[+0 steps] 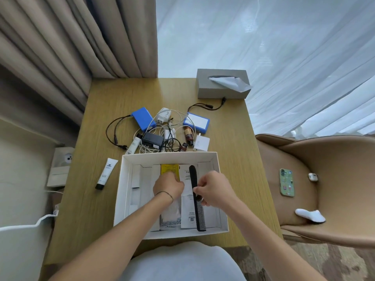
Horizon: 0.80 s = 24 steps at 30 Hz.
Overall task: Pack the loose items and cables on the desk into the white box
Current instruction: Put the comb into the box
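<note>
Closest to me are my two forearms reaching into the white box, which sits at the near edge of the desk. My right hand has its fingers curled round the black comb, pinching it about mid-length, I'd guess to lay it flat along the right side so it takes up little room. The comb's long axis runs near-to-far, handle pointing away, teeth end toward me. My left hand presses down on the yellow packet, fingers bent, though I can't tell if it's actually gripping it; probably just flattening the sachets. The chargers and cables are outside, just beyond the box's far wall.
</note>
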### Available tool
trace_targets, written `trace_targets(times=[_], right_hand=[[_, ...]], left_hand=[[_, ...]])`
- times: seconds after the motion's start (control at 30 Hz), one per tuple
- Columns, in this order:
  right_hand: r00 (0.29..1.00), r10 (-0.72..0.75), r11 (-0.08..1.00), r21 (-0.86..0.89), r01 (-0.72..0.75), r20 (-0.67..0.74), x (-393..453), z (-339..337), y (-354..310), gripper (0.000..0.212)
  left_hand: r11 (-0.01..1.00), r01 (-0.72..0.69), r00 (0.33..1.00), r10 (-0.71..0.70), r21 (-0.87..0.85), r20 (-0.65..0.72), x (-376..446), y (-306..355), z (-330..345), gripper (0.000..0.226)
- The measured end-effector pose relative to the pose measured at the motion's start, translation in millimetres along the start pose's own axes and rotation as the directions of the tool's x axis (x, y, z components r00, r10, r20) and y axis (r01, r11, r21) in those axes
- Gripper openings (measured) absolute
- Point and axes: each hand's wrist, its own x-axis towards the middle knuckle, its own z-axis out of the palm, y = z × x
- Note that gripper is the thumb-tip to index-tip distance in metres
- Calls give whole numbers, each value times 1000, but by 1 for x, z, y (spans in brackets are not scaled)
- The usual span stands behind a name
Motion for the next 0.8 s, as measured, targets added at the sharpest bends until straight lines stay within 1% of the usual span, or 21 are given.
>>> trace_targets(times=[0.13, 0.2, 0.27, 0.33, 0.43, 0.57, 0.67, 0.77, 0.8], right_hand=[[1000, 25, 993, -112, -27, -19, 17, 16, -6, 16], [999, 53, 987, -151, -51, 9, 26, 22, -8, 15], [992, 107, 987, -125, -98, 73, 34, 31, -7, 15], [977, 169, 983, -93, -157, 129, 38, 39, -3, 13], [969, 211, 976, -75, -203, 128, 41, 47, 5, 11], [984, 170, 968, -196, -155, 60, 41, 51, 7, 14], [996, 92, 950, -300, -84, 13, 38, 49, -2, 17], [999, 18, 911, -411, -29, -31, 32, 43, -18, 11], [998, -12, 904, -427, -15, -58, 30, 39, -24, 12]], left_hand=[[998, -65, 998, 65, 27, -21, 1, -9, -7, 10], [994, -106, 994, 107, 24, -30, 0, -15, -14, 14], [988, -153, 988, 152, -4, -34, -2, -22, -23, 17], [979, -201, 979, 200, -30, -32, -5, -29, -33, 15], [965, -256, 966, 253, -53, -48, -10, -38, -47, 13], [954, -293, 956, 290, -71, -50, -19, -40, -57, 13], [947, -315, 949, 312, -68, -49, -25, -37, -60, 12], [933, -355, 934, 350, -57, -75, -32, -33, -64, 13], [927, -371, 926, 366, -48, -91, -34, -31, -67, 13]])
